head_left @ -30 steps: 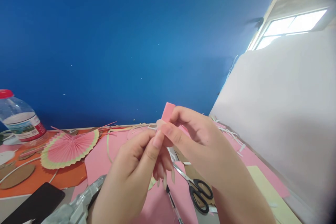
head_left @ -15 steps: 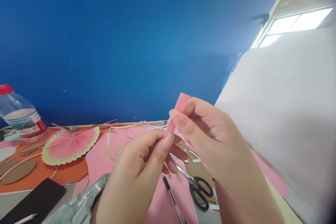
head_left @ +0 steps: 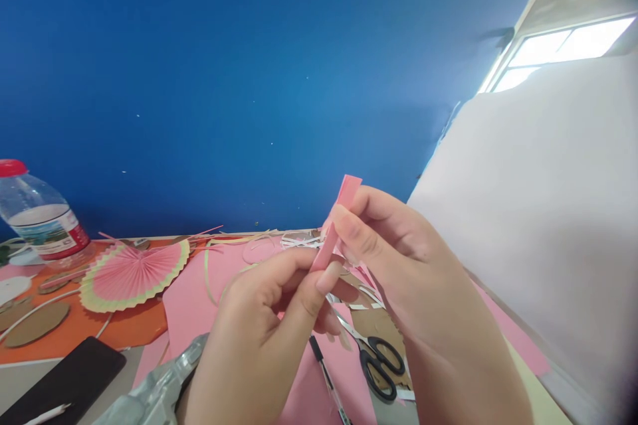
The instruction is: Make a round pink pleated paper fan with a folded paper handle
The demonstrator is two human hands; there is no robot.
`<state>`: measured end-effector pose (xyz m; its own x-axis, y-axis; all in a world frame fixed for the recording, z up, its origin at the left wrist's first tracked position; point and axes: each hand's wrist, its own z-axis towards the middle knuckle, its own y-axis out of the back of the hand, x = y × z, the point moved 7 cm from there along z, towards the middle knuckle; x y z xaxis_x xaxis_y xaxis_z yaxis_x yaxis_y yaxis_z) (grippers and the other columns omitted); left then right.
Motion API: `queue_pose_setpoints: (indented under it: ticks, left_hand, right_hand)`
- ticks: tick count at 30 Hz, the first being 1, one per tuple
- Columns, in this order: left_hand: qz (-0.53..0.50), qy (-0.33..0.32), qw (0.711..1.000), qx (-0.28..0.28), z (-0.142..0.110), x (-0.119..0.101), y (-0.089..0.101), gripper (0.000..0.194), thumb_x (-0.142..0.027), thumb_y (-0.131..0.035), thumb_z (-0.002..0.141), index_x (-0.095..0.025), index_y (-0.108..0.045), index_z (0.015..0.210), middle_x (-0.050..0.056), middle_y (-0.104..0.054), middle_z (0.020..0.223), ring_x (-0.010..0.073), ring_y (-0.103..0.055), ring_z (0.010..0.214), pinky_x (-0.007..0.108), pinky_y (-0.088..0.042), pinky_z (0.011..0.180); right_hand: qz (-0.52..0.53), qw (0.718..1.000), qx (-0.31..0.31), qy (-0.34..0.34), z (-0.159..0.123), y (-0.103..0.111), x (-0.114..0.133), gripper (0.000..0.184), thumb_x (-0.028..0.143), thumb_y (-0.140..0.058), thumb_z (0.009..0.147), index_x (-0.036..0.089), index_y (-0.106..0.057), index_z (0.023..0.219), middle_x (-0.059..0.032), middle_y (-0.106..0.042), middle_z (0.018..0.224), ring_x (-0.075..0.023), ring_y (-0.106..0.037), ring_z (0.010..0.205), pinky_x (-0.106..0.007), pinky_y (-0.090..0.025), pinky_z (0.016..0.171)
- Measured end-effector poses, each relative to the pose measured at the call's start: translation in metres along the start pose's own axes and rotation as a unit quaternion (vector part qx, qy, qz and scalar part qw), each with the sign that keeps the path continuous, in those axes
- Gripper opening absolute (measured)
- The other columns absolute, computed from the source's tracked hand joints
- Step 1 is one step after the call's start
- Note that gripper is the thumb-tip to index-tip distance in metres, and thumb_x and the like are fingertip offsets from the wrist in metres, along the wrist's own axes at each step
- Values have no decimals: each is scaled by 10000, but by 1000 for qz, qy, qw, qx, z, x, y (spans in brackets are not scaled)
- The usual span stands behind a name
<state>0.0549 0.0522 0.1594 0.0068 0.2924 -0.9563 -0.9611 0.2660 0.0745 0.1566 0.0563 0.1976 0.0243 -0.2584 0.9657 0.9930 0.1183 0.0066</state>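
Observation:
A narrow folded strip of pink paper [head_left: 327, 247] is held up in front of me at a slant. My left hand [head_left: 279, 309] pinches its lower end between thumb and forefinger. Higher up, the thumb and forefinger of my right hand [head_left: 393, 252] grip the same strip, whose top end sticks out above them. Beneath the hands lie pink paper [head_left: 304, 382], a black pen [head_left: 326, 372] and black-handled scissors [head_left: 381, 362], the blades partly hidden by my left fingers.
On the left are a pleated pink-and-yellow paper fan [head_left: 134, 275], a red-capped plastic bottle [head_left: 44, 219], cardboard ovals [head_left: 37, 325] and a black phone [head_left: 64, 378]. A grey glue gun [head_left: 154, 392] sits beside my left wrist. Behind the table rises a blue wall [head_left: 224, 93].
The strip has turned slightly in my fingers, showing more of its folded edge. My left thumb has shifted a little to the right along its lower end.

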Motion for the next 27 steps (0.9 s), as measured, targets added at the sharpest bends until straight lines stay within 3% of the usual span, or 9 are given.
queue_pose_setpoints:
  ticks: [6,13,20,27]
  left_hand:
    - [40,-22,999,-7,2,-2,1,222,-309,-492,918,-245,-680,819,-51,-638,577,75,-610,527,141,-503,541]
    - [88,-36,995,-24,1,-1,-1,280,-334,-448,940,-245,-669,793,-57,-661,588,75,-611,537,162,-482,558]
    - [58,-22,998,-19,3,2,2,301,-353,-439,940,-227,-644,759,-47,-629,604,84,-605,554,176,-493,565]
    - [34,13,999,9,-2,8,-9,289,-355,-387,957,-238,-629,850,-25,-702,731,122,-647,657,227,-511,618]
  right_hand:
    - [-78,997,0,-3,1,4,4,271,380,-533,891,215,-480,683,16,-502,702,-100,-511,572,-218,-456,458]
    - [-199,974,-85,70,-4,10,17,297,378,-512,901,215,-487,654,19,-515,667,-93,-475,541,-208,-380,415]
    - [-208,977,10,-36,-2,1,4,299,405,-509,898,214,-477,670,33,-508,595,-99,-492,500,-237,-410,452]
    - [-223,967,-98,67,-4,18,21,342,394,-552,877,216,-425,614,36,-457,598,-97,-461,543,-216,-359,426]
